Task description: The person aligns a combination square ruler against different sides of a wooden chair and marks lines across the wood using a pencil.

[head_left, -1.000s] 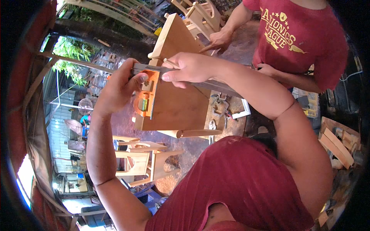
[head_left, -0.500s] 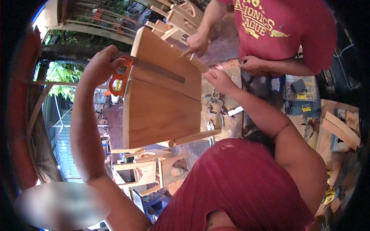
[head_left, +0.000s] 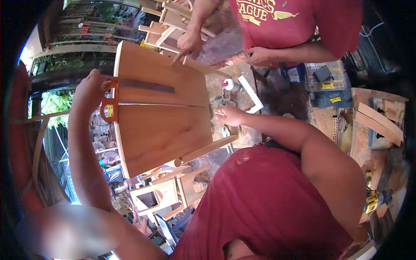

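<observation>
Dark-bladed square laid over a broad wooden panel

Nearest, on the left, light wooden frames stand below the panel; near right sits a yellow-and-black drill. A pale rail runs along the panel's near side.

The right hand is closed in a pinch on a slim stick, seemingly a pencil, above the worktop and just right of the panel. It should be light and easily snapped, best pinched close to its point.

The panel fills the middle, a seam crossing its face. It looks stiff and fairly heavy, so two opposite edges would make the safest hold.

Beyond the seam lies the square, its orange head at the panel's left edge. The left hand grasps it at that head end. The blade looks thin, rigid and apt to slide on smooth wood; pressing the head to the edge should steady it.

Farther right are a white-bodied bottle and a white L-shaped piece. Farther still, a co-worker's hand points at the panel; contact is unclear. Wooden furniture stands behind.
</observation>
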Demonstrator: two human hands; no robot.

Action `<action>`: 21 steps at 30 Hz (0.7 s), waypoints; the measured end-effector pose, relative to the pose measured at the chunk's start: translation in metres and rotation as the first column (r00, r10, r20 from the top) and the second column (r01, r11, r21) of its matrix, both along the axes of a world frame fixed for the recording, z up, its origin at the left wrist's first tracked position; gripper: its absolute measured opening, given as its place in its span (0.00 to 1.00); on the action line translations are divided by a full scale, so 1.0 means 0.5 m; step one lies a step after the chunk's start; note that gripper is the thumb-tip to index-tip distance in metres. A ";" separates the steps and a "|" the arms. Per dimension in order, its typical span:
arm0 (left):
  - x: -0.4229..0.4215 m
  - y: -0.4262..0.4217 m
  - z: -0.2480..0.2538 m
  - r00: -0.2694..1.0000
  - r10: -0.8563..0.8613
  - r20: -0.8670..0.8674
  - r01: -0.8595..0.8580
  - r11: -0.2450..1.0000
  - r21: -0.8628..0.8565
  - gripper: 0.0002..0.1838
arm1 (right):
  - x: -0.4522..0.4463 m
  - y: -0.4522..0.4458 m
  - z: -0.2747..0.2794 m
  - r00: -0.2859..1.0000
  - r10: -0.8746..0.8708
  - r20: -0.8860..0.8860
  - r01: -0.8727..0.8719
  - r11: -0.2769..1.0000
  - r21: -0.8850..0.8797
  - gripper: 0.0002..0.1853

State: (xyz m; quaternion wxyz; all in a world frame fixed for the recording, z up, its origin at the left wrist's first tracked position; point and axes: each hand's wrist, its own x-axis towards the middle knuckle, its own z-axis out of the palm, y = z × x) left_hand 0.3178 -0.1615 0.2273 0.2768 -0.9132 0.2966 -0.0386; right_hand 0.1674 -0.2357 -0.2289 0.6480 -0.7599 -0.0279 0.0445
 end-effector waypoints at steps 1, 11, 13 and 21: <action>-0.011 -0.007 0.000 1.000 0.010 0.000 -0.010 1.000 0.012 0.15 | -0.004 0.005 -0.001 0.999 0.045 0.000 -0.045 0.999 0.010 0.20; 0.024 0.020 -0.003 1.000 0.007 0.017 -0.007 1.000 0.011 0.16 | -0.040 0.026 0.008 0.971 0.239 -0.019 -0.239 0.971 -0.014 0.17; 0.008 0.008 -0.006 1.000 0.016 0.026 -0.017 0.999 0.046 0.15 | -0.041 0.042 -0.008 0.962 0.269 -0.038 -0.267 0.963 0.047 0.16; -0.012 -0.010 -0.006 0.998 0.053 0.029 -0.053 0.999 0.011 0.14 | -0.073 0.037 -0.003 0.925 0.375 -0.058 -0.379 0.923 -0.063 0.16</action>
